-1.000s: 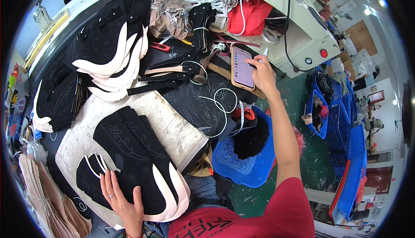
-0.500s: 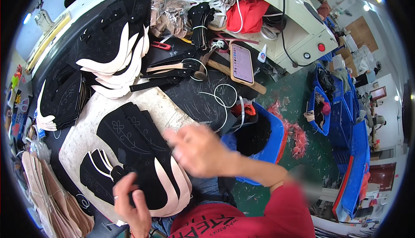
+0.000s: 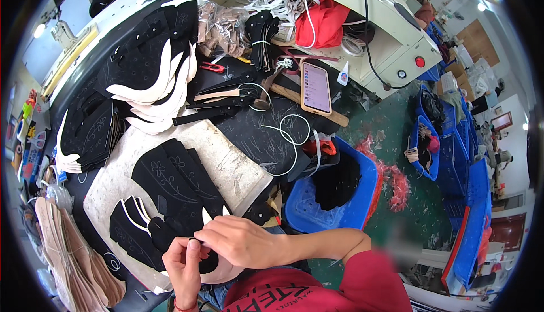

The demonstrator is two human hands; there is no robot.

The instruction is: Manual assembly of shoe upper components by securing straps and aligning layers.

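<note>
Close together in front of me, my left hand (image 3: 183, 264) and my right hand (image 3: 242, 245) are both pinched, fingertips nearly meeting. A tiny dark bit shows between them, too small to name. Below and beyond them lie black fabric pieces (image 3: 175, 173) with stitched flower patterns, overlapping on a worn pale board (image 3: 226, 147). Pale edging on these pieces is partly covered by my right hand. To the left of them is a smaller fan of black pieces (image 3: 126, 230) with white edges.
Stacks of black pieces with pale curved edges (image 3: 164, 94) stand at the back left. A hammer (image 3: 263, 94), a phone (image 3: 315, 88) and a glue bottle (image 3: 343, 73) lie at the back. A blue bin (image 3: 300, 207) stands to the right, tied beige pieces (image 3: 71, 255) at the left.
My right hand has come down and toward me to meet my left hand. The left hand has risen slightly and closed to a pinch. The fabric pieces keep their arrangement.
</note>
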